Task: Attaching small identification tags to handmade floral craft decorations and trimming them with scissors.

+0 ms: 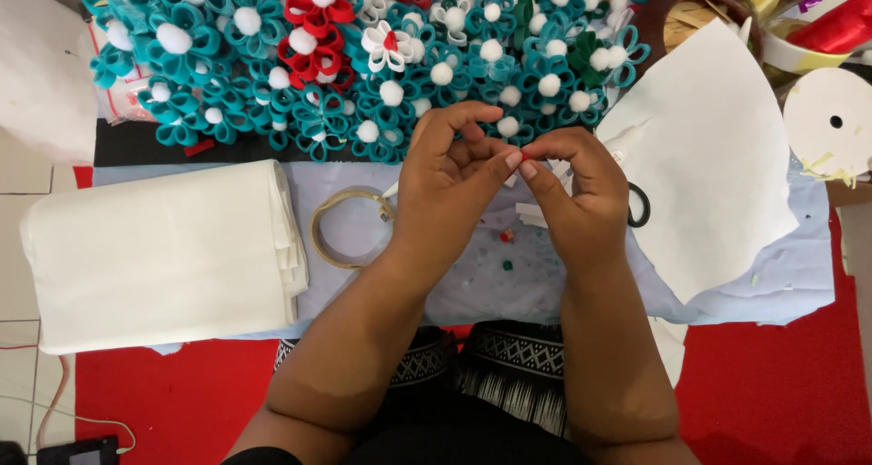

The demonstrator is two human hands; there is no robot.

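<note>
My left hand [447, 179] and my right hand [576, 188] meet at the fingertips over a pale blue cloth [781, 274]. Between thumbs and forefingers they pinch a tiny red piece [526, 157], mostly hidden by the fingers. White paper strips [531, 212] lie under my hands. Two small beads, one red [507, 236] and one green [508, 266], rest on the cloth below my hands. A heap of teal, red and white fabric flowers with white pompom centres [363, 56] lies just beyond my fingers.
A folded white cloth stack [163, 252] lies at the left. A roll of clear tape [350, 227] sits beside my left wrist. A white paper sheet [704, 156] covers black scissors [639, 203] at the right. Ribbon spools [828, 111] stand at the far right.
</note>
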